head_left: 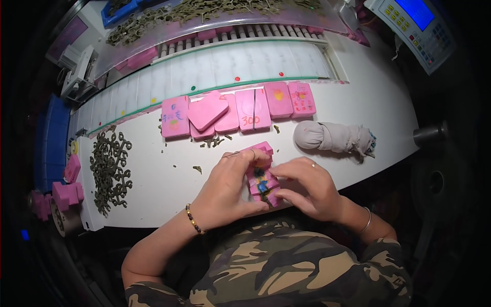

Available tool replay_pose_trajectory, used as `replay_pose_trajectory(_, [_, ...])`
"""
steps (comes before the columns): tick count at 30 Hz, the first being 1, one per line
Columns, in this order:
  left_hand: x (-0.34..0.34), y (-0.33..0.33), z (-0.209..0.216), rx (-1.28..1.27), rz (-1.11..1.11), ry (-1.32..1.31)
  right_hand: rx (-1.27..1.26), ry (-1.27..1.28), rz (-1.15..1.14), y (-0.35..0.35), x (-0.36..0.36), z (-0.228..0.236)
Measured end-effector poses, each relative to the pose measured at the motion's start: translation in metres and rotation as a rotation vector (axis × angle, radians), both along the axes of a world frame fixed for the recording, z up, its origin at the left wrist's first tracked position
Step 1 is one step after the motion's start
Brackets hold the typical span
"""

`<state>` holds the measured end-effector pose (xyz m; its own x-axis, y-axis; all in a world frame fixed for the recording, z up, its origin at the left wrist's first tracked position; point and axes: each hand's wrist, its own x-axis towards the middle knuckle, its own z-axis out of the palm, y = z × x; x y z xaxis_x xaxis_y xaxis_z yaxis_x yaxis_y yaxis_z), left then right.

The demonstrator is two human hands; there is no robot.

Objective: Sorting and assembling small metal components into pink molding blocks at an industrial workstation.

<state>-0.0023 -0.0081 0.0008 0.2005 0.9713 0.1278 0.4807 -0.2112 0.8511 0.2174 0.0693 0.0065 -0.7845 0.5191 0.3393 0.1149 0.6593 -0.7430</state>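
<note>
Both my hands meet near the front edge of a white worktable (153, 179). My left hand (230, 187) and my right hand (307, 187) together grip a pink block (262, 179) with a small blue and yellow part showing in its middle. The block lies between my fingers, and its lower half is partly hidden by them. A row of several flat pink blocks (238, 110) lies further back on the table, one of them tilted on top of the others.
A heap of dark green plastic pieces (110, 169) lies at the left. A grey cloth bundle (335, 137) rests at the right. Behind the row runs a white conveyor belt (230, 66). A control panel (417, 25) stands top right. Loose pink blocks (66, 192) sit far left.
</note>
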Motion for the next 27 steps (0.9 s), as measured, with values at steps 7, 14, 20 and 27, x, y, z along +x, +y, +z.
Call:
replay_pose_trajectory(7, [-0.001,0.001,-0.002,0.000,-0.004,-0.012,-0.152,-0.023,0.128,0.011,-0.006,-0.008])
replay_pose_trajectory(14, [-0.004,0.005,-0.005,0.012,-0.023,-0.036,-0.032,0.136,0.163,0.007,-0.006,-0.008])
replay_pose_trajectory(20, [-0.007,0.008,-0.001,-0.106,-0.029,-0.091,0.020,0.228,0.000,0.033,-0.017,0.013])
replay_pose_trajectory(27, [-0.001,0.006,0.000,-0.043,-0.028,-0.011,0.241,0.008,-0.334,0.082,-0.072,0.001])
